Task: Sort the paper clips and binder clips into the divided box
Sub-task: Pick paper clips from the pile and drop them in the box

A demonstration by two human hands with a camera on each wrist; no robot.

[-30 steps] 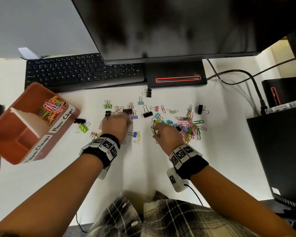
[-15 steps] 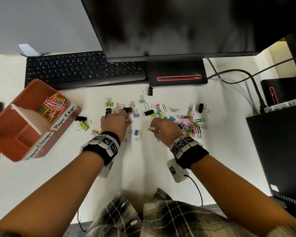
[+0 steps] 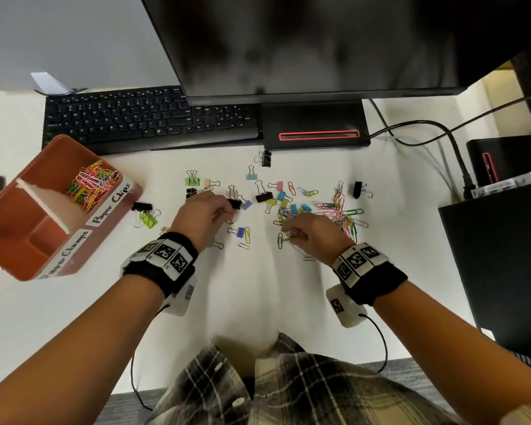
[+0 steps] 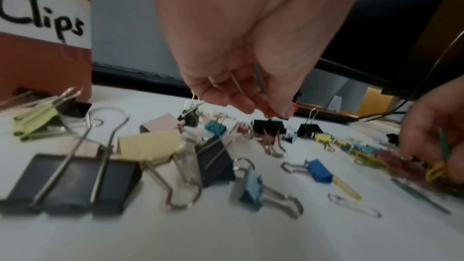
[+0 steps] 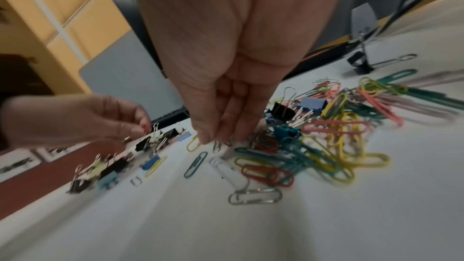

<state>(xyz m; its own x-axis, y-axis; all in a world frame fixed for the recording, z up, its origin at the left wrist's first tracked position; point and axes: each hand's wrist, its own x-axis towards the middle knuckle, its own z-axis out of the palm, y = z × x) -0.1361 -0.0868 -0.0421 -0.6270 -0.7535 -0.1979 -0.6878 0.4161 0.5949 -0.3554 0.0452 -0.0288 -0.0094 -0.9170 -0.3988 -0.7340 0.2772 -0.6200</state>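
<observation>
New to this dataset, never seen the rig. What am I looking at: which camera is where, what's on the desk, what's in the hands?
No robot here: a person with bare hands, wearing a camera on the head and one on each wrist band. The wide picture looks down from the head; the two close ones look along each hand to the fingertips.

On the white desk lie scattered binder clips and a pile of coloured paper clips. At the left stands an orange divided box; its "Paper Clips" section already holds clips, while the "Paper Clamps" section looks empty.

The left hand pinches something small and red above a black binder clip. The right hand holds green and yellow paper clips.
</observation>
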